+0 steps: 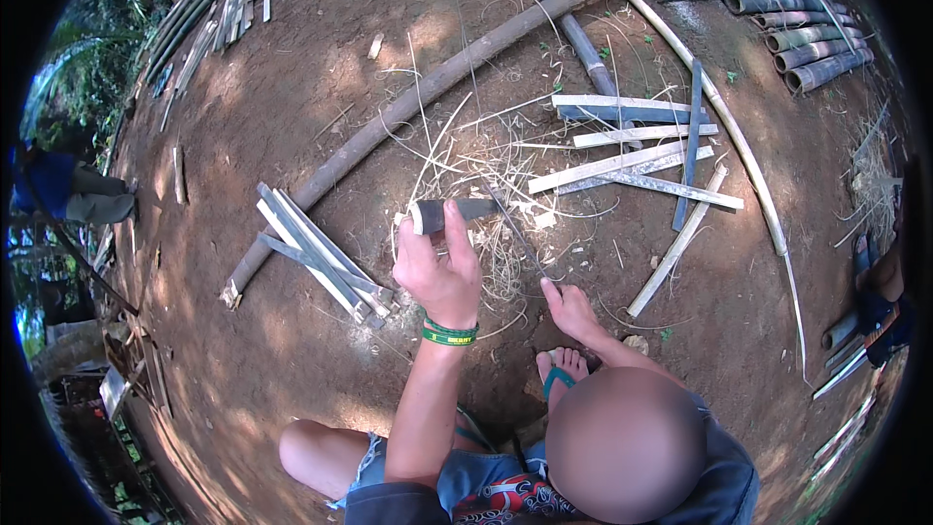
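My left hand (437, 267) is raised in front of me, its fingers closed round a short split bamboo piece (474, 209) with dark skin and a pale cut end at the left. Lower and to the right, my right hand (573, 311) grips a thin-bladed knife (526, 251), its handle hidden in the fist. The blade slants up and left, and its tip is close to the right end of the bamboo piece; I cannot tell whether they touch. Under both hands lies a heap of thin curly shavings (501, 267) on the soil.
Split bamboo slats (622, 170) lie to the right, with another bundle (316, 253) at the left. A long pole (418, 97) crosses the ground diagonally. Bamboo tubes (816, 53) are stacked far right. One person (78, 190) is at the left edge, another (884, 282) at the right.
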The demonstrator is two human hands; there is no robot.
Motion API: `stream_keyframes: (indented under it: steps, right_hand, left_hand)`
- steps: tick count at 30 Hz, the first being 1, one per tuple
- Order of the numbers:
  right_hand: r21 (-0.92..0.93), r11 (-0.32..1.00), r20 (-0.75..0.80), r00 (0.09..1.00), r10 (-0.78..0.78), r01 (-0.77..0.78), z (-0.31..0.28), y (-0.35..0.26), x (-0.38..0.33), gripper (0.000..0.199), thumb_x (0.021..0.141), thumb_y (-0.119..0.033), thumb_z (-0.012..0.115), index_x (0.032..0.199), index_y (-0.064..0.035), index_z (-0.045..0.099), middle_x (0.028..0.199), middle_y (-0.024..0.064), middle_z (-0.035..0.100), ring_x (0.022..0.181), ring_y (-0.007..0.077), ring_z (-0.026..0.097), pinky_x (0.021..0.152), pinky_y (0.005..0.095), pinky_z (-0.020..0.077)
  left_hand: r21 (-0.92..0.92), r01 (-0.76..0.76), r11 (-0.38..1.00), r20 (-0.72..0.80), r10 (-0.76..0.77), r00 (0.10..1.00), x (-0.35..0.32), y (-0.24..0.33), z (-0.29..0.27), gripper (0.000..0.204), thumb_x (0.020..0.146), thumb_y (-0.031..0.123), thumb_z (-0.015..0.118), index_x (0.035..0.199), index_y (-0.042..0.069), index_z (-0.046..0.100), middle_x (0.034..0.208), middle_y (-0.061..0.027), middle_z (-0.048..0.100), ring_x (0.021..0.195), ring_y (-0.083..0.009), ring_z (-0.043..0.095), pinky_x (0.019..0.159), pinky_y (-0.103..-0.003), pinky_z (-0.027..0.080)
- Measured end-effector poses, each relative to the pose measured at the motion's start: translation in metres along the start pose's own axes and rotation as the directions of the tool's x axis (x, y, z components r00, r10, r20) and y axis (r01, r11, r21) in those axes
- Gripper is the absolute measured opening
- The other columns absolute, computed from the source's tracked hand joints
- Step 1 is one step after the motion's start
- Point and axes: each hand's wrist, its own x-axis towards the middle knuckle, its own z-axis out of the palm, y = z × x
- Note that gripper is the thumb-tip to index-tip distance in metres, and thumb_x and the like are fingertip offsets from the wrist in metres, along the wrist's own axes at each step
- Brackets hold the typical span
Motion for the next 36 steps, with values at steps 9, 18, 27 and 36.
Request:
stream_keyframes:
  steps: [9,18,27,36]
  right_hand:
    - [0.457,0.887,0.19,0.981,-0.031,-0.061,-0.086,-0.139,-0.016,0.057,0.1,-0.052,0.05,0.078,-0.0005,0.056,0.054,0.0057,0.053,0.046,0.018,0.051,0.046,0.0355,0.0389]
    - [0.27,0.791,0.52,0.775,0.359,-0.549,-0.01,-0.037,-0.002,0.068,0.099,-0.062,0.045,0.074,0.0005,0.055,0.056,0.0116,0.054,0.049,0.0225,0.058,0.049,0.0423,0.0464]
    - [0.303,0.921,-0.065,0.97,-0.236,0.244,-0.059,-0.118,-0.009,0.061,0.1,-0.053,0.048,0.071,0.0008,0.055,0.052,0.0111,0.052,0.047,0.0313,0.054,0.049,0.0436,0.0421]
    - [0.456,0.39,0.713,0.591,0.379,-0.8,-0.058,-0.088,0.004,0.063,0.099,-0.062,0.047,0.065,-0.0096,0.049,0.058,0.0023,0.049,0.047,0.0132,0.048,0.043,0.0325,0.0401]
  left_hand:
    - [0.067,0.028,0.997,-0.048,-0.025,0.999,-0.004,-0.015,-0.011,0.011,0.093,0.004,0.069,0.09,-0.003,0.061,0.073,-0.0111,0.068,0.058,-0.0159,0.066,0.053,-0.028,0.049]
    - [0.005,0.044,0.999,-0.054,-0.044,0.998,-0.009,-0.014,-0.011,0.013,0.093,0.005,0.069,0.089,-0.004,0.061,0.072,-0.0108,0.068,0.06,-0.016,0.067,0.055,-0.029,0.05]
    - [0.013,0.111,0.994,-0.087,-0.109,0.99,-0.003,-0.018,-0.01,0.015,0.093,0.005,0.07,0.086,-0.003,0.06,0.068,-0.0097,0.067,0.058,-0.0142,0.065,0.054,-0.028,0.049]
    - [-0.027,0.128,0.991,-0.074,-0.13,0.989,0.001,-0.021,-0.013,0.013,0.091,0.004,0.071,0.087,-0.004,0.061,0.071,-0.0109,0.068,0.06,-0.0157,0.066,0.054,-0.028,0.05]
